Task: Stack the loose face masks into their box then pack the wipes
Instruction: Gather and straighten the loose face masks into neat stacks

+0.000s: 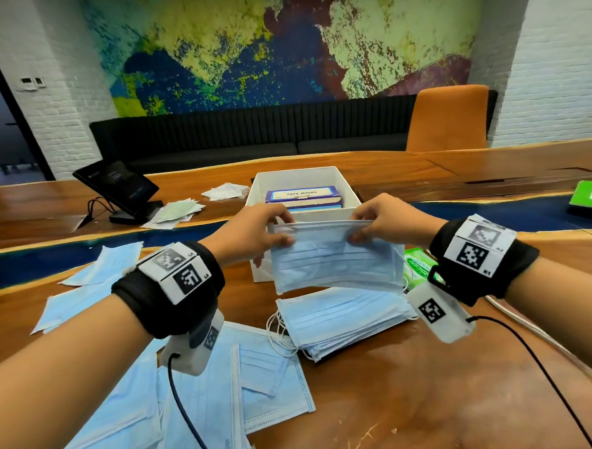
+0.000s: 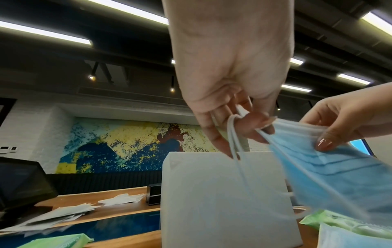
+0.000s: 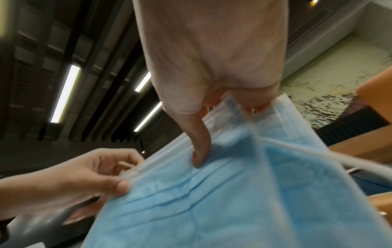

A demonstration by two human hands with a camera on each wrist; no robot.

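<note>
Both hands hold one light blue face mask (image 1: 335,256) spread in the air in front of the white box (image 1: 255,192). My left hand (image 1: 271,230) pinches its upper left corner, the ear loop (image 2: 235,144) hanging over a finger. My right hand (image 1: 366,225) pinches the upper right corner. Under the held mask lies a neat stack of masks (image 1: 344,319) on the table. More loose masks (image 1: 200,394) are scattered at the lower left. A blue box labelled FACE MASKS (image 1: 302,197) sits inside the white box. A green wipes pack (image 1: 416,264) lies right of the white box.
A tablet on a stand (image 1: 117,187) stands at the back left, with small white and green sachets (image 1: 174,212) beside it. A green notebook (image 1: 591,196) lies at the far right. An orange chair (image 1: 448,118) and a dark sofa (image 1: 248,134) stand behind the wooden table (image 1: 433,388).
</note>
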